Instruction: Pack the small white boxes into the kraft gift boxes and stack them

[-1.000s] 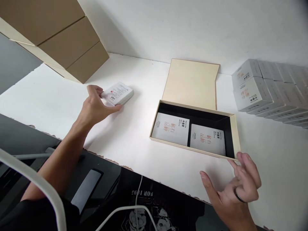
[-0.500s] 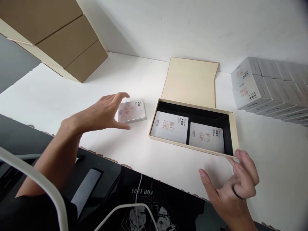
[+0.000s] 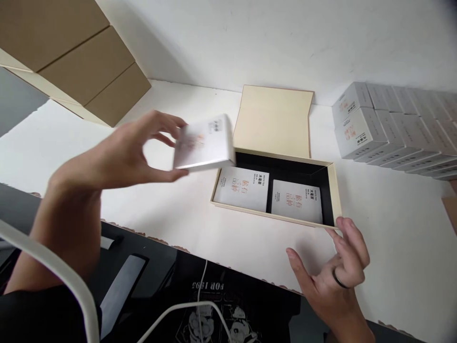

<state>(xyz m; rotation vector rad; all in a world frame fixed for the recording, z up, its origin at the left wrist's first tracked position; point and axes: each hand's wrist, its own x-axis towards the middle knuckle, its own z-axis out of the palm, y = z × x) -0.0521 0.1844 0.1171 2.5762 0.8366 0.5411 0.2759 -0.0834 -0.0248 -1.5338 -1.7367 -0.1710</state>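
Between thumb and fingers, my left hand (image 3: pixel 143 152) grips a small white tea box (image 3: pixel 205 143), lifted off the table and slightly blurred. Its right end overlaps the left end of a cream gift box (image 3: pixel 337 190) with a black inside. The gift box's flap lid (image 3: pixel 273 119) lies folded back toward the wall. Two white tea boxes lie inside it, one at the left (image 3: pixel 243 188) and one at the right (image 3: pixel 297 200). My right hand (image 3: pixel 335 276), a dark ring on one finger, has its fingertips at the gift box's front right corner, thumb spread apart.
Stacked white tea boxes (image 3: pixel 367 128) stand against the wall at the right. Large tan boxes (image 3: pixel 93 62) are piled at the back left. A white cable or tube (image 3: pixel 67 271) curves across the lower left, in front of the table's rough front edge (image 3: pixel 143 234).
My left hand has closed on the white tea box and raised it from the table toward the gift box. The view has shifted slightly; my right hand stays at the gift box's corner.
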